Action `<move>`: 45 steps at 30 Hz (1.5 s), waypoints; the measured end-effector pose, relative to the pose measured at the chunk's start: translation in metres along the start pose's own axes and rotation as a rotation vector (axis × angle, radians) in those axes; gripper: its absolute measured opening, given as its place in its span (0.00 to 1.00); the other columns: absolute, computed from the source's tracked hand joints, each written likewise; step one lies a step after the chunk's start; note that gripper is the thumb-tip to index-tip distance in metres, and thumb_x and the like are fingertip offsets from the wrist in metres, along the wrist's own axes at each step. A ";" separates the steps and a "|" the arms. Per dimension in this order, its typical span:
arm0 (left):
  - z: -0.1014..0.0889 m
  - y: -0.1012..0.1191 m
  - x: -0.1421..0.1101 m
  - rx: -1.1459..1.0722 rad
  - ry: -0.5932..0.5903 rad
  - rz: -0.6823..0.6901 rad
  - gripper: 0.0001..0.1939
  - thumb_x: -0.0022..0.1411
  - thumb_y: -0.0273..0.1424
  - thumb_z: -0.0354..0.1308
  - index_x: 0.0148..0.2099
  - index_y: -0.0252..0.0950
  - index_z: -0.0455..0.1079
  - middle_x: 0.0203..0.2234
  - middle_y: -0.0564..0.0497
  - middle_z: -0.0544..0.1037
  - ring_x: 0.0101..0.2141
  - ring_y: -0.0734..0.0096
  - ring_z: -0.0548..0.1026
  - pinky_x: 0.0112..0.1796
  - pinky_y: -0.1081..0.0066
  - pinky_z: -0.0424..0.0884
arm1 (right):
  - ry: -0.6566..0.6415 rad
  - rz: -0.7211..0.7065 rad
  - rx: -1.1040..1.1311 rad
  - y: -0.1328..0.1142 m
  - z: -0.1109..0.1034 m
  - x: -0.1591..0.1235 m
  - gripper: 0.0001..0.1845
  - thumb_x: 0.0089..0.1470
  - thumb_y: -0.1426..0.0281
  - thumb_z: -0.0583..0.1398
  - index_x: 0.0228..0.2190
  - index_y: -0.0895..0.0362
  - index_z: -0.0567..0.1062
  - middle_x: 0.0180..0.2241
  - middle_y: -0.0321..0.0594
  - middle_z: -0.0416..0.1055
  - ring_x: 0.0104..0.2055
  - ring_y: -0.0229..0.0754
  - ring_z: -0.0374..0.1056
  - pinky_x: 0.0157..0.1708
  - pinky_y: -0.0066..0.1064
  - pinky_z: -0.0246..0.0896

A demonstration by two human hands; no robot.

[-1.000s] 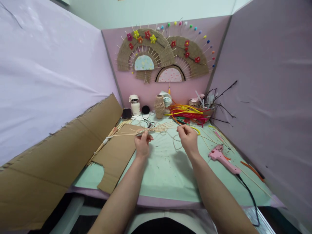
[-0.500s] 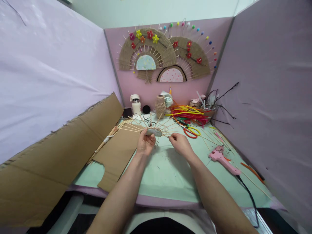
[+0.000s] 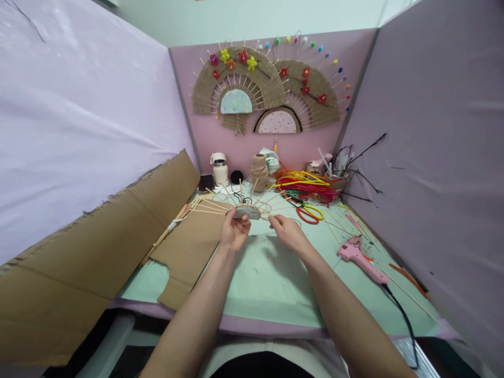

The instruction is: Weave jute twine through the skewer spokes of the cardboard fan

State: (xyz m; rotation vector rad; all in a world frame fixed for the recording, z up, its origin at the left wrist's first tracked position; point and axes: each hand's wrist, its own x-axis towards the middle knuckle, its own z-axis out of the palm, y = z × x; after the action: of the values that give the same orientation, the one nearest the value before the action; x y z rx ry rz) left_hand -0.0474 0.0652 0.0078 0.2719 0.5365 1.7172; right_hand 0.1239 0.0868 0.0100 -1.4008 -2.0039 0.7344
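Note:
My left hand (image 3: 235,231) grips a small half-round fan base (image 3: 248,212) by its lower left side, thumb on its face. Thin wooden sticks (image 3: 258,190) radiate from the base's curved edge to the left, back and right. My right hand (image 3: 287,231) is closed in a pinch just right of the base, by the lowest right-hand sticks. A thin strand, apparently twine, runs at its fingertips and loops behind the hand; its exact path is too fine to follow.
A twine cone (image 3: 259,172), a white bottle (image 3: 220,169) and red and yellow pipe cleaners (image 3: 305,181) stand or lie behind. Scissors (image 3: 309,214) and a pink glue gun (image 3: 360,257) lie right. Cardboard (image 3: 189,247) covers the left. Two finished fans (image 3: 240,68) hang on the back wall.
My right hand has moved slightly left, closer to the base, with a loop of strand now showing behind it. The fan base has tilted a little; my left hand keeps its grip.

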 end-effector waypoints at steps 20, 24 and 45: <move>0.003 0.004 -0.004 -0.169 -0.016 -0.028 0.10 0.64 0.28 0.56 0.29 0.35 0.64 0.20 0.55 0.71 0.19 0.81 0.67 0.22 0.79 0.63 | 0.066 -0.160 -0.081 0.005 0.011 -0.002 0.18 0.53 0.54 0.62 0.36 0.55 0.77 0.39 0.44 0.78 0.42 0.48 0.72 0.41 0.34 0.58; 0.004 0.004 -0.005 -0.170 -0.025 -0.039 0.10 0.65 0.27 0.55 0.29 0.35 0.65 0.20 0.55 0.72 0.19 0.81 0.66 0.21 0.79 0.63 | 0.224 -0.298 0.147 0.002 0.013 -0.002 0.16 0.52 0.55 0.63 0.35 0.55 0.76 0.39 0.44 0.77 0.44 0.48 0.71 0.47 0.38 0.61; 0.001 -0.003 -0.008 -0.076 -0.127 -0.054 0.08 0.62 0.28 0.59 0.30 0.33 0.68 0.22 0.53 0.73 0.20 0.82 0.66 0.23 0.81 0.65 | -0.314 0.210 1.377 -0.011 0.027 -0.002 0.20 0.38 0.64 0.73 0.28 0.55 0.69 0.28 0.36 0.75 0.28 0.34 0.69 0.31 0.28 0.66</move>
State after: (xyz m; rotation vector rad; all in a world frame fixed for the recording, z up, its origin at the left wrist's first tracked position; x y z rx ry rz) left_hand -0.0425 0.0578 0.0086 0.3076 0.3811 1.6518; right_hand 0.0977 0.0785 -0.0008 -0.6187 -0.9666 1.9737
